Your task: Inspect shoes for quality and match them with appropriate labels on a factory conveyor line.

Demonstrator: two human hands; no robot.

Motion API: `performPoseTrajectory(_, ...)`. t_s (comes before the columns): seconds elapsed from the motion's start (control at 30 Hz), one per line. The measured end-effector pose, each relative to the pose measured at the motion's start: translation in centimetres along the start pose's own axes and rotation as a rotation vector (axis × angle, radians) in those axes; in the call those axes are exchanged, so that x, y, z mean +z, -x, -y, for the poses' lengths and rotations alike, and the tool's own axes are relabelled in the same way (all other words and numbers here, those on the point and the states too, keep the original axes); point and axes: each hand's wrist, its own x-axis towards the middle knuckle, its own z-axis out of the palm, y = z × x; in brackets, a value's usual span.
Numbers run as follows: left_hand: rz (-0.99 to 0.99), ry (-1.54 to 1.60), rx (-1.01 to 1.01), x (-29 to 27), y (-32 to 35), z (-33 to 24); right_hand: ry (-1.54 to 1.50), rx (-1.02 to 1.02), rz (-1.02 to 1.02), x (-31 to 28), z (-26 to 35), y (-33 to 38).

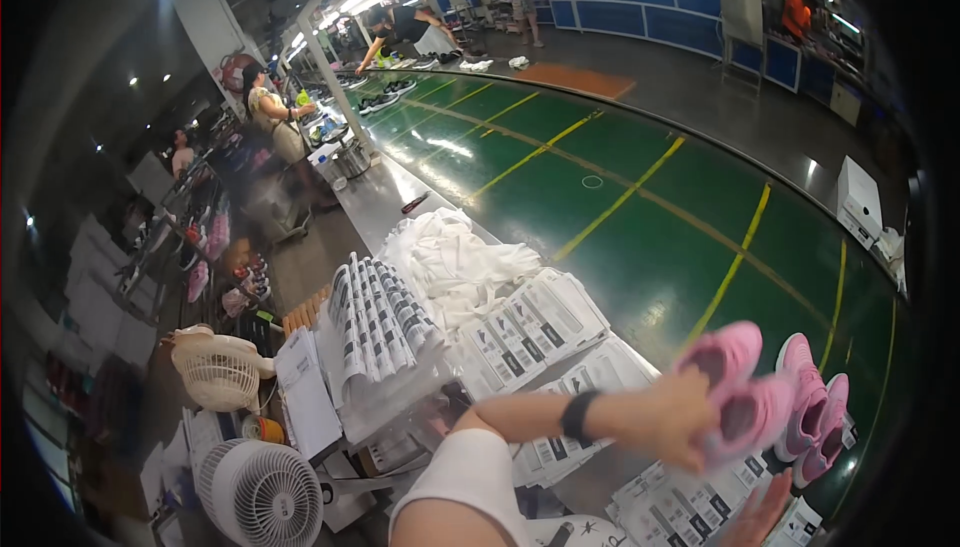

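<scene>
My left hand (pixel 680 422) reaches far to the right and grips a pair of pink shoes (pixel 738 387), held together just above the work table; a black band circles that wrist. Two more pink shoes (pixel 815 417) stand side by side to the right of the held pair, on the table's edge by the green belt. My right hand (pixel 758 515) is low at the bottom right, fingers apart, over flat printed cardboard sheets (pixel 680 507); it holds nothing.
Stacks of printed sheets (pixel 530 332) and a heap of white tissue paper (pixel 450 257) cover the steel table (pixel 375 202). Two white fans (pixel 262 492) stand at the left. A wide green conveyor belt (pixel 640 217) runs along the right, with a white box (pixel 858 199) beyond. Other people work farther back.
</scene>
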Motion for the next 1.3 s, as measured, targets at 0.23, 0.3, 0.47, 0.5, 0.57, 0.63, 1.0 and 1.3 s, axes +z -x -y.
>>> performPoseTrajectory(0.23,0.551,0.885,-0.017,8.2,1.9,-2.4,0.124,0.418,0.028,-2.0,-2.5,7.0)
performPoseTrajectory(0.3,0.201,0.698,-0.049,9.3,2.4,-1.9,-0.096,0.629,-0.030,-3.4,-3.0,7.4)
performPoseTrajectory(0.47,-0.151,0.249,-0.028,13.7,3.4,-1.1,0.584,0.412,0.284,-3.4,-0.2,4.7)
performPoseTrajectory(0.5,-0.104,0.287,-0.132,15.2,3.5,-1.6,0.527,0.457,0.287,-2.9,1.0,3.8)
performPoseTrajectory(0.57,-0.098,0.326,-0.233,15.8,3.8,-2.7,0.361,0.578,0.230,-2.4,1.6,3.5)
performPoseTrajectory(0.63,-0.062,0.345,-0.245,15.4,3.8,-2.8,0.409,0.557,0.180,-2.6,0.4,5.0)
performPoseTrajectory(1.0,-0.006,0.317,-0.296,14.5,4.0,-2.9,0.197,0.511,0.164,-2.5,-1.6,6.0)
performPoseTrajectory(1.3,-0.050,0.230,-0.192,15.9,3.6,-2.6,0.303,0.519,0.291,-3.9,-1.4,5.5)
